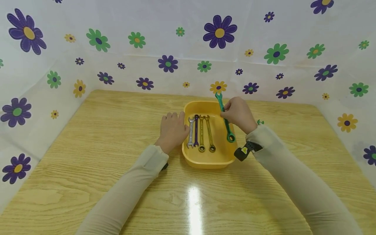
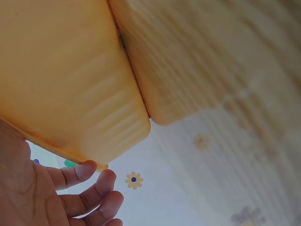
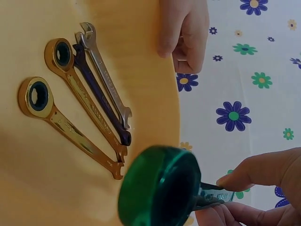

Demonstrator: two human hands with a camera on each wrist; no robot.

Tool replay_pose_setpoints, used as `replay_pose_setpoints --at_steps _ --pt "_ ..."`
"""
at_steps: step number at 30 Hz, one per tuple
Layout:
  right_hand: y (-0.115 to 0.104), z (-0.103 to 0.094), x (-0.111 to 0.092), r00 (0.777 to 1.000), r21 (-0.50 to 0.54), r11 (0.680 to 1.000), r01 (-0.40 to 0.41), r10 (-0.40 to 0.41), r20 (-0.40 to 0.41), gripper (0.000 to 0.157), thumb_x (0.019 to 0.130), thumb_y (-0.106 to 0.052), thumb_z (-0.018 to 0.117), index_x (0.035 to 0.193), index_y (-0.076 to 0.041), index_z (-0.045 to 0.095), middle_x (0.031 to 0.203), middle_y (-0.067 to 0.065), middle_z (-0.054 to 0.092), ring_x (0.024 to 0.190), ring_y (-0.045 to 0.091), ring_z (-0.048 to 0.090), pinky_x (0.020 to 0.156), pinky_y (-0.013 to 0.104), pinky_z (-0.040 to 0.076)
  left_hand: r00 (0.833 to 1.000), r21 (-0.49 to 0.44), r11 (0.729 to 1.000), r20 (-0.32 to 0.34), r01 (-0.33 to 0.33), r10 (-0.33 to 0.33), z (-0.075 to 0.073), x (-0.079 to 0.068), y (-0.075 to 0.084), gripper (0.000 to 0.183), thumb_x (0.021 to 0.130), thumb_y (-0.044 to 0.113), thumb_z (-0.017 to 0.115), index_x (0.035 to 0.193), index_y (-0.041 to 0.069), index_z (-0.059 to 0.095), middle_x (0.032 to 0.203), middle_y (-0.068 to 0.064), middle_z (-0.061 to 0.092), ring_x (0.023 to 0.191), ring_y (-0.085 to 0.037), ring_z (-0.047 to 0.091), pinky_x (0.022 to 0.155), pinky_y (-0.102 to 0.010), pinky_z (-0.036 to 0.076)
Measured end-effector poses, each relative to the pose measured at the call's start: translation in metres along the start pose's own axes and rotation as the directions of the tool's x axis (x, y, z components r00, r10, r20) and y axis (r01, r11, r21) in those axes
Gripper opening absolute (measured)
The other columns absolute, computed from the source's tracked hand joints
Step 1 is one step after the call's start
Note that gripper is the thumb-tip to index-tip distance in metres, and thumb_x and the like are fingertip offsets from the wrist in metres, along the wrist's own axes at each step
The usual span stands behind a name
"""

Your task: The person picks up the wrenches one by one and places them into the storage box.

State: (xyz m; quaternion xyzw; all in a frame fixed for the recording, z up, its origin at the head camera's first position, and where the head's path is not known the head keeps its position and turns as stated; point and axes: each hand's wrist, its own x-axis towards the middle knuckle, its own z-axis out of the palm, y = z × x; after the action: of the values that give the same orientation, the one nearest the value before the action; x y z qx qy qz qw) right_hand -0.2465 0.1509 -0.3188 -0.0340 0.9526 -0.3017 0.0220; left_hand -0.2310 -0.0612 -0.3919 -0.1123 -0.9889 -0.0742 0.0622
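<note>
A green combination wrench [image 1: 223, 109] is pinched between the thumb and fingers of my right hand [image 1: 239, 112], tilted over the right side of a yellow plastic tray [image 1: 210, 165]. Its ring end looms large in the right wrist view. My left hand [image 1: 174, 130] holds the tray's left rim, the thumb inside and the fingers outside the wall. Inside the tray lie a silver open-end wrench [image 1: 191, 132], a purple wrench [image 1: 196, 130] and two gold ratchet wrenches, one gold wrench [image 1: 201, 133] beside the other gold wrench [image 1: 210, 133].
Past my right wrist a green wrench end [image 1: 260, 122] shows on the wooden table [image 1: 117, 130], the rest hidden by the arm. A white flowered cloth [image 1: 176, 45] stands behind the table and along its sides.
</note>
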Motion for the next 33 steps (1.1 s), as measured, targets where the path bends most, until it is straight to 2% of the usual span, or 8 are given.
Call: replay_pose_setpoints --at_steps 6,8,16,23,27,31,33 --pt "0.001 0.008 0.003 1.000 -0.007 1.000 0.004 -0.004 0.027 0.041 0.080 -0.009 0.065 0.050 -0.012 0.038 0.047 -0.002 0.043 0.044 0.011 0.049 0.047 0.020 0.040 1.000 0.009 1.000 0.017 0.007 -0.007 0.000 0.001 0.001 0.028 0.091 0.027 0.043 0.109 0.006 0.047 0.095 -0.014 0.056 0.093 -0.031 0.052 0.087 -0.043 0.042" --pt "0.002 0.011 0.004 0.999 -0.014 1.000 0.002 -0.001 0.041 0.043 0.081 -0.009 0.065 0.048 -0.013 0.037 0.045 -0.003 0.041 0.042 0.011 0.048 0.046 0.020 0.040 1.000 0.011 1.000 0.022 0.009 -0.009 0.000 0.001 0.001 0.029 0.091 0.027 0.043 0.111 0.006 0.048 0.096 -0.014 0.056 0.094 -0.031 0.052 0.087 -0.043 0.042" --pt "0.002 0.023 0.007 0.995 -0.027 0.999 -0.030 0.032 0.100 0.042 0.080 -0.010 0.066 0.047 -0.012 0.040 0.041 -0.005 0.036 0.038 0.010 0.043 0.045 0.020 0.041 1.000 0.009 1.000 0.030 0.003 -0.003 0.001 0.001 0.001 0.031 0.091 0.028 0.043 0.112 0.006 0.047 0.098 -0.014 0.056 0.094 -0.032 0.052 0.088 -0.044 0.042" --pt "0.001 0.029 0.009 0.994 -0.059 0.998 0.010 -0.004 0.105 0.045 0.079 -0.007 0.062 0.043 -0.013 0.036 0.038 -0.007 0.029 0.034 0.011 0.045 0.041 0.020 0.036 1.000 0.010 1.000 0.026 0.003 -0.004 0.002 0.001 0.001 0.031 0.091 0.028 0.044 0.112 0.006 0.047 0.098 -0.014 0.056 0.094 -0.032 0.052 0.088 -0.044 0.042" --pt "-0.001 0.031 0.012 0.994 -0.074 0.997 0.026 -0.017 0.112 0.043 0.078 -0.004 0.059 0.043 -0.013 0.036 0.038 -0.006 0.028 0.033 0.011 0.041 0.040 0.021 0.031 1.000 0.016 1.000 0.022 0.006 -0.007 0.001 0.001 0.001 0.030 0.091 0.027 0.044 0.111 0.006 0.047 0.096 -0.014 0.056 0.093 -0.031 0.051 0.087 -0.043 0.042" --pt "-0.002 0.034 0.015 0.992 -0.099 0.995 0.016 -0.003 0.123 0.043 0.078 -0.003 0.058 0.042 -0.012 0.037 0.037 -0.005 0.031 0.034 0.011 0.042 0.043 0.021 0.035 1.000 0.020 1.000 0.015 0.003 -0.004 0.000 0.000 0.000 0.029 0.091 0.027 0.043 0.110 0.006 0.047 0.095 -0.014 0.056 0.091 -0.031 0.051 0.086 -0.043 0.042" --pt "-0.003 0.035 0.017 0.992 -0.122 0.993 0.000 0.016 0.129 0.042 0.078 -0.003 0.059 0.044 -0.012 0.038 0.037 -0.004 0.034 0.036 0.013 0.047 0.043 0.021 0.037 1.000 0.024 1.000 0.011 0.000 0.000 0.001 0.000 0.000 0.028 0.091 0.027 0.043 0.109 0.006 0.047 0.094 -0.014 0.056 0.091 -0.031 0.051 0.085 -0.042 0.042"
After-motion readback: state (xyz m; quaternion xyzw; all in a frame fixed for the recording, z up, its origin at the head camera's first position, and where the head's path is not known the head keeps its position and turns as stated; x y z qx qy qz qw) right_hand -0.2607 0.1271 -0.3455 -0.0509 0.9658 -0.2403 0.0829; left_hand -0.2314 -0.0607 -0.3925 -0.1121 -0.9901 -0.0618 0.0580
